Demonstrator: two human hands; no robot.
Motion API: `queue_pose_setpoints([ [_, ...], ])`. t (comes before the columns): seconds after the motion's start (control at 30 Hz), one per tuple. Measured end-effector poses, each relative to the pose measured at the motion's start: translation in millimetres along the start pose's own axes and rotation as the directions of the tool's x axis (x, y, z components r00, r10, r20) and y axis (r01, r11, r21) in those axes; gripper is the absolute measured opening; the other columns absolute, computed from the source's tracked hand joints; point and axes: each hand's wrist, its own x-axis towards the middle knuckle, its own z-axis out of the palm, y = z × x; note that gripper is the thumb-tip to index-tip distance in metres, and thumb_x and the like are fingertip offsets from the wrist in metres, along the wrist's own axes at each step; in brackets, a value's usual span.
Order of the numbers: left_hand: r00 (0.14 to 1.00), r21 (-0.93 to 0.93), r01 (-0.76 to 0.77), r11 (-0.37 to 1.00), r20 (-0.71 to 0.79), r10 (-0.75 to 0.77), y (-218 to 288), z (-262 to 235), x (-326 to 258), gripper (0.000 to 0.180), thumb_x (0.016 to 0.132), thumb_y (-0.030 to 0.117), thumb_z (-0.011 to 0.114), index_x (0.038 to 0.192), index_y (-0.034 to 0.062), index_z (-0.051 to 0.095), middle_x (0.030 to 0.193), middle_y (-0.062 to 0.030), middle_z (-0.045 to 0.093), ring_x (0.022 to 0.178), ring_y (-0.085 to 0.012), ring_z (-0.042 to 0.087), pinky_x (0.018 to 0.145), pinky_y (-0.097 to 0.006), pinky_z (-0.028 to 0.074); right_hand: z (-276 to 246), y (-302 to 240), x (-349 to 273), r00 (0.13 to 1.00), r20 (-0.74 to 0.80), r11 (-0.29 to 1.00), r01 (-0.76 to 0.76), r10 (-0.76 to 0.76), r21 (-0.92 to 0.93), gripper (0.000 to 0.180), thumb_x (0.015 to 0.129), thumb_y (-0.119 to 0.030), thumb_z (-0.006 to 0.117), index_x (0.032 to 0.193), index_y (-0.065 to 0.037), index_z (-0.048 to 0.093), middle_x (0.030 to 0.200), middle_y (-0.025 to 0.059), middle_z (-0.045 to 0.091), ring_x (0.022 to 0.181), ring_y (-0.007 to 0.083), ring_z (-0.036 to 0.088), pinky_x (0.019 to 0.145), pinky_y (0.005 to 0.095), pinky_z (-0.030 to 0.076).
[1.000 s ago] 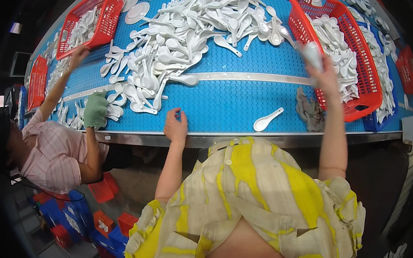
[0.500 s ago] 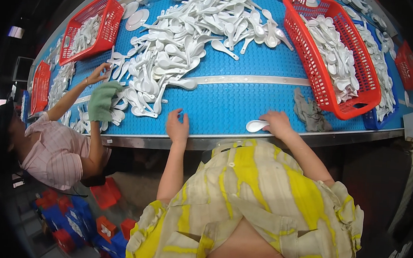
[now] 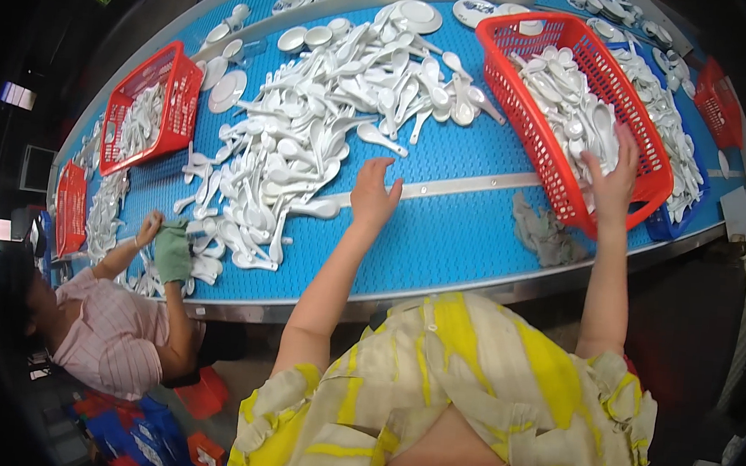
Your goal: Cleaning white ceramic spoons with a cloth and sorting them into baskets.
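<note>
My left hand [image 3: 374,196] hovers over the blue mat, fingers apart and holding nothing. A single white ceramic spoon [image 3: 382,139] lies just beyond it, at the right edge of a large heap of white spoons [image 3: 300,153]. My right hand [image 3: 614,182] reaches over the near end of a red plastic basket [image 3: 520,144]. Its thumb and fingers are spread around a white spoon [image 3: 604,128] lying on the spoons inside. Whether the fingertips still touch that spoon is hard to make out.
A crumpled grey cloth [image 3: 544,233] lies beside the basket. At left, a co-worker with a green cloth [image 3: 173,252] works near another red basket [image 3: 182,95]. White plates [image 3: 415,15] and bowls stand at the back. A metal strip [image 3: 447,184] crosses the blue surface.
My right hand has gone from the table's near edge, where it held a spoon, up and right into the red basket. My left hand has moved forward and right toward the heap.
</note>
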Motion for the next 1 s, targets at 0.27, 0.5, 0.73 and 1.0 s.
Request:
queue_pose_setpoints([
  [0.27, 0.996, 0.202, -0.094, 0.975, 0.015, 0.093, -9.7, 85.3, 152.9, 0.066, 0.07, 0.036, 0.067, 0.124, 0.0105, 0.038, 0.135, -0.0194, 0.026, 0.123, -0.0371, 0.027, 0.095, -0.053, 0.027, 118.5, -30.3, -40.1, 0.85, 0.497, 0.906, -0.062, -0.171, 0.418, 0.042, 0.069, -0.019, 0.07, 0.107, -0.009, 0.055, 0.115, 0.013, 0.048, 0.107, 0.0294, 0.046, 0.09, 0.0349, 0.038],
  [0.5, 0.98, 0.419, -0.126, 0.899, 0.192, 0.048, -34.3, 127.8, 290.2, 0.074, 0.068, 0.05, 0.063, 0.129, 0.0158, 0.037, 0.139, -0.0165, 0.02, 0.129, -0.035, 0.016, 0.097, -0.06, 0.018, 261.0, 6.2, 26.5, 0.905, 0.412, 0.97, -0.001, -0.102, 0.243, 0.051, 0.066, -0.029, 0.072, 0.111, -0.012, 0.055, 0.126, 0.0136, 0.041, 0.115, 0.032, 0.04, 0.094, 0.0404, 0.034],
  [0.73, 0.905, 0.544, -0.056, 0.837, 0.382, -0.187, -45.3, 149.8, 335.6, 0.069, 0.063, 0.059, 0.06, 0.118, 0.0193, 0.051, 0.139, -0.0135, 0.023, 0.128, -0.0353, 0.021, 0.091, -0.062, 0.027, 316.6, 19.9, 57.2, 0.881, 0.472, 0.993, -0.043, -0.015, 0.111, 0.051, 0.071, -0.037, 0.064, 0.116, -0.015, 0.053, 0.123, 0.0134, 0.046, 0.113, 0.0305, 0.044, 0.092, 0.0371, 0.037],
  [1.0, 0.877, 0.518, -0.191, 0.834, 0.471, -0.092, -28.2, 136.5, 243.5, 0.051, 0.069, 0.043, 0.059, 0.113, 0.0167, 0.053, 0.135, -0.0141, 0.029, 0.124, -0.0329, 0.028, 0.094, -0.06, 0.023, 268.5, 20.0, -6.3, 0.887, 0.46, 0.979, -0.124, 0.037, 0.161, 0.037, 0.07, -0.017, 0.066, 0.105, -0.011, 0.057, 0.105, 0.0077, 0.054, 0.099, 0.0252, 0.052, 0.08, 0.0336, 0.043],
])
